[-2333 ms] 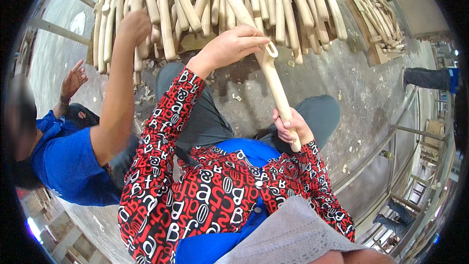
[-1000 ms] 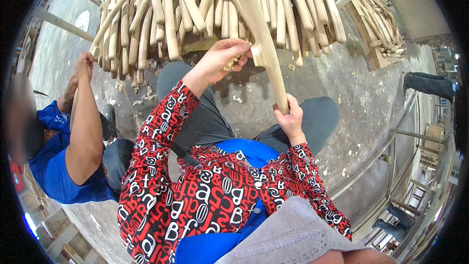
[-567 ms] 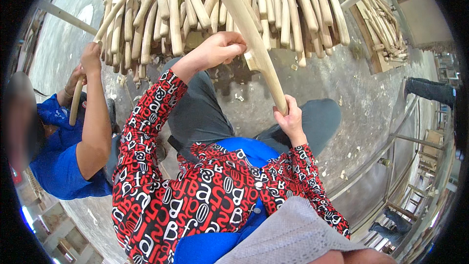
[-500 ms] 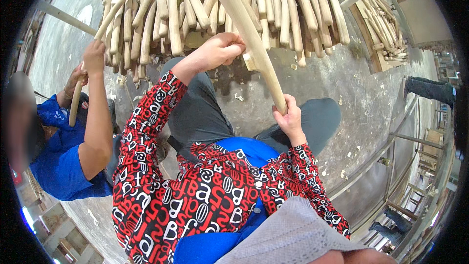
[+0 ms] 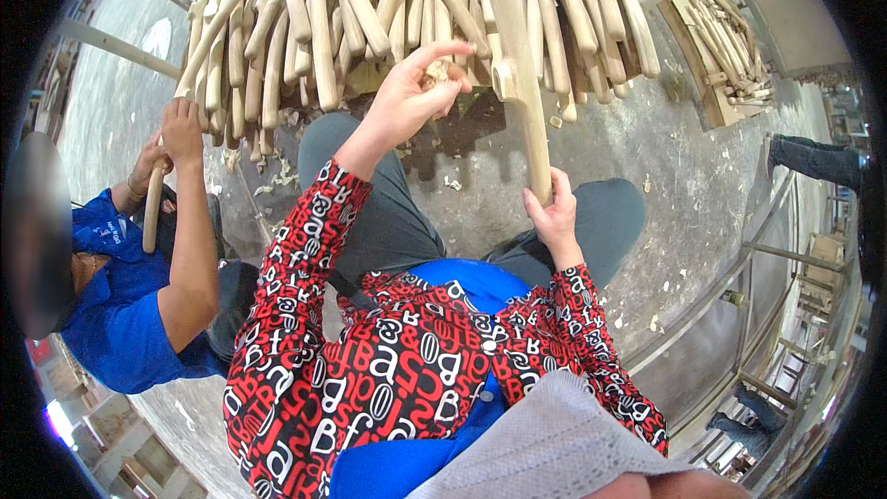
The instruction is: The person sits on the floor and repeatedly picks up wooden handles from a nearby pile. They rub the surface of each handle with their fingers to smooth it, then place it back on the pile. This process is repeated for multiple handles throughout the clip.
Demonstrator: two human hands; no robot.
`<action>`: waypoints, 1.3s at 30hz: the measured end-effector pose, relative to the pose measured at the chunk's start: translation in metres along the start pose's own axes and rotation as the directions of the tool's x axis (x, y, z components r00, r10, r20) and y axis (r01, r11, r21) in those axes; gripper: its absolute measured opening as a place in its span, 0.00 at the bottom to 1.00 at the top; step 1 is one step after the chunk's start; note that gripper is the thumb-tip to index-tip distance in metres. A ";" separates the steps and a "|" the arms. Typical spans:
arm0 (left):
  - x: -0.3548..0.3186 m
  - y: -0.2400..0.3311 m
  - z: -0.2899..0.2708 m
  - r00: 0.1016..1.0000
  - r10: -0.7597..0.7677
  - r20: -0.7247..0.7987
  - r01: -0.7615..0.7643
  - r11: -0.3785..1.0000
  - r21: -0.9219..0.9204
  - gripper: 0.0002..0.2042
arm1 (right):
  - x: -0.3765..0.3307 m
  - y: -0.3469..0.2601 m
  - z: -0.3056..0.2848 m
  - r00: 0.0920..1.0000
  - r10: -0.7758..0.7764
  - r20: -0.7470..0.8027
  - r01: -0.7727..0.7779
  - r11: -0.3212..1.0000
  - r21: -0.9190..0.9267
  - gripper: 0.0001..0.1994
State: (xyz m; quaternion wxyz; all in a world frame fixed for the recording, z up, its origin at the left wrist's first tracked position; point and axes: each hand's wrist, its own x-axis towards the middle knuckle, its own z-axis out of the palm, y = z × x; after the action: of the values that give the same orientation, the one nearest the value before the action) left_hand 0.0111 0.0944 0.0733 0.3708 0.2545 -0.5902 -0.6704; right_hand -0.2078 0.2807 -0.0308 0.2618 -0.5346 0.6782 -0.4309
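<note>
My right hand (image 5: 556,220) is closed around the near end of a long, pale wooden piece (image 5: 527,120). The piece slants up and away, over the pile, and has a short squared stub on its left side. My left hand (image 5: 411,97) is raised left of that stub, apart from the wood. A small crumpled tan wad (image 5: 436,72) sits between its curled fingers and thumb, while the index finger reaches toward the wood. Whether the wad is paper or shavings I cannot make out.
A big pile of similar wooden pieces (image 5: 323,46) lies ahead. To the left, a co-worker in a blue shirt (image 5: 129,305) holds another stick (image 5: 152,208). More pieces (image 5: 725,42) lie on a board at the far right. Shavings dot the floor; metal rails (image 5: 702,300) run at right.
The wooden piece has swung more upright, its upper part shifting right. My left hand has moved off it and opened somewhat, showing the crumpled wad. The co-worker's stick has shifted slightly.
</note>
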 end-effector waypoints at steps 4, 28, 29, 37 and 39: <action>0.018 -0.003 0.001 0.994 -0.112 -0.015 0.113 0.990 0.084 0.13 | -0.002 -0.002 0.002 0.999 -0.023 -0.042 0.022 0.999 -0.029 0.21; -0.002 -0.012 0.014 0.957 0.051 0.286 -0.213 0.792 0.572 0.10 | 0.000 -0.001 0.002 0.997 -0.053 -0.049 0.047 0.991 -0.127 0.21; -0.005 -0.014 0.015 0.942 0.043 0.334 -0.247 0.762 0.598 0.10 | 0.001 0.000 0.001 0.997 -0.054 -0.059 0.046 0.991 -0.126 0.20; 0.016 -0.020 0.013 0.995 0.085 -0.046 -0.068 0.956 0.285 0.05 | 0.000 0.003 0.001 0.989 0.131 -0.070 -0.126 0.989 0.071 0.19; 0.023 -0.027 0.013 0.986 0.161 -0.040 -0.133 0.912 0.388 0.07 | 0.001 0.001 0.004 0.988 0.143 -0.062 -0.138 0.987 0.083 0.19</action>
State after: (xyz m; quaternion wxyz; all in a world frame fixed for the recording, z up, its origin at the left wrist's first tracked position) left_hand -0.0179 0.0841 0.0514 0.3842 0.3007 -0.7137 -0.5026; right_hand -0.2052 0.2784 -0.0341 0.2889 -0.4599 0.7054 -0.4555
